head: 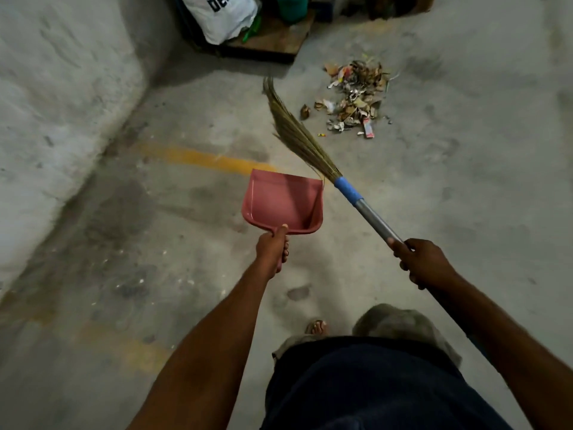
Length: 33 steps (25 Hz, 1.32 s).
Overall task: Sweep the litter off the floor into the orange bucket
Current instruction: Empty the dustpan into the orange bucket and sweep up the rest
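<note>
Smooth pink plastic dustpan (280, 203), straw-bristled broom (313, 144) (bare metal handle), rough stained concrete floor (449, 187)

White lettered sack (221, 17), wooden board (273, 38) beside it, green container (294, 7) behind, faded yellow painted line (204, 158)

Bare forearms (217, 336), dark navy top (372, 392), grey trouser leg (403, 324), sandal (316, 326) on one foot

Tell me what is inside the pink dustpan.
Nothing shows inside the dustpan: only bare pink plastic. The litter lies on the floor ahead. Bristles of the broom cross the pan's far right corner, and shadow hides its near right corner.
</note>
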### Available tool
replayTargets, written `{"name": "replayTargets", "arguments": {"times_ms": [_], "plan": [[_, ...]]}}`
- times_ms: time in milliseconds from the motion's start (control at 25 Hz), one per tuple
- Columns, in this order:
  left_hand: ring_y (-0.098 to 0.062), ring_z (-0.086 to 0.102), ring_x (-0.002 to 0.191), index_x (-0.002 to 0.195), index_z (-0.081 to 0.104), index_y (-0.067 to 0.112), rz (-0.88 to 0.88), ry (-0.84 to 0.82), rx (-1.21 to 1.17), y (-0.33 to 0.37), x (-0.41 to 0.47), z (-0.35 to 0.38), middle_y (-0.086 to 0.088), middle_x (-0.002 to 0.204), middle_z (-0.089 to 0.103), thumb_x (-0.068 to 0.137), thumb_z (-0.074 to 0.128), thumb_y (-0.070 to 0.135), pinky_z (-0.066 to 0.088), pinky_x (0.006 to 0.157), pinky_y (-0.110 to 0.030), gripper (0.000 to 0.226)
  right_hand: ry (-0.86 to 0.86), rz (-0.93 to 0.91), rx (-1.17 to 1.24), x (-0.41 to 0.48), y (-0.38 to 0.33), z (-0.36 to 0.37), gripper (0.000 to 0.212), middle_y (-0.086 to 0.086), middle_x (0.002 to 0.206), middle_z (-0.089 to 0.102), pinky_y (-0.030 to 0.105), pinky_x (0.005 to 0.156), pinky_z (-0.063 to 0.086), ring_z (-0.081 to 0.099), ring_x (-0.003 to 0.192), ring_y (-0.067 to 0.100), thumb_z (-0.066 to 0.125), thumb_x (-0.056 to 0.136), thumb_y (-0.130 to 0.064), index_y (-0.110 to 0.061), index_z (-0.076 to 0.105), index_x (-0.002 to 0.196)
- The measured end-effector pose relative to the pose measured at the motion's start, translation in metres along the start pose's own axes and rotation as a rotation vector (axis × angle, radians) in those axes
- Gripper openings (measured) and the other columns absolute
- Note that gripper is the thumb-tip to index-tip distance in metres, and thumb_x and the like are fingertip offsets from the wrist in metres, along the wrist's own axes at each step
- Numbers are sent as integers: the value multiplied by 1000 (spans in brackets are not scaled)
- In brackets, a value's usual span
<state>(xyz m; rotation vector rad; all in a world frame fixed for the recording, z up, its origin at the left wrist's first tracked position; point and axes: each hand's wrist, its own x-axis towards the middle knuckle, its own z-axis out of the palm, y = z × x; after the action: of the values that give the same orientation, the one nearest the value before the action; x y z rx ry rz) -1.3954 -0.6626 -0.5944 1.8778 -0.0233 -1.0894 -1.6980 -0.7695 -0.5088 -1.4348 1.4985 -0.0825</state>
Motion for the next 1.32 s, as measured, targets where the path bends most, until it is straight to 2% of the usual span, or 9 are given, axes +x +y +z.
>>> {"name": "replayTargets", "arguments": {"times_ms": [360, 640, 1080, 1320], "plan": [[-11, 46, 40, 78, 64, 8, -67, 39, 42, 128, 161, 85, -2, 57, 56, 96, 67, 39, 37, 41, -22, 36, -27, 38, -139, 223, -106, -46, 59, 9, 70, 64, 32, 46, 51, 55, 48, 21, 53, 99, -59, -1, 65, 94], [-10, 47, 41, 80, 65, 9, -68, 107, -12, 247, 248, 108, -1, 57, 57, 98, 66, 39, 39, 42, -20, 35, -127, 74, -133, 372, -229, -65, 60, 8, 69, 61, 28, 44, 44, 52, 48, 22, 58, 97, -59, 1, 66, 97], [-12, 44, 39, 77, 61, 8, -110, 137, 42, 398, 466, 26, -2, 55, 53, 99, 64, 39, 35, 40, -20, 38, -195, 142, -128, 560, -420, 51, 52, 11, 73, 63, 28, 46, 44, 53, 49, 22, 55, 102, -49, 1, 66, 102], [-13, 42, 40, 78, 61, 7, -123, 149, 87, 478, 586, 6, -4, 56, 51, 100, 63, 36, 34, 40, -20, 36, -246, 175, -154, 674, -513, 113, 49, 11, 72, 65, 27, 45, 45, 55, 48, 21, 54, 103, -48, -1, 67, 96]]}}
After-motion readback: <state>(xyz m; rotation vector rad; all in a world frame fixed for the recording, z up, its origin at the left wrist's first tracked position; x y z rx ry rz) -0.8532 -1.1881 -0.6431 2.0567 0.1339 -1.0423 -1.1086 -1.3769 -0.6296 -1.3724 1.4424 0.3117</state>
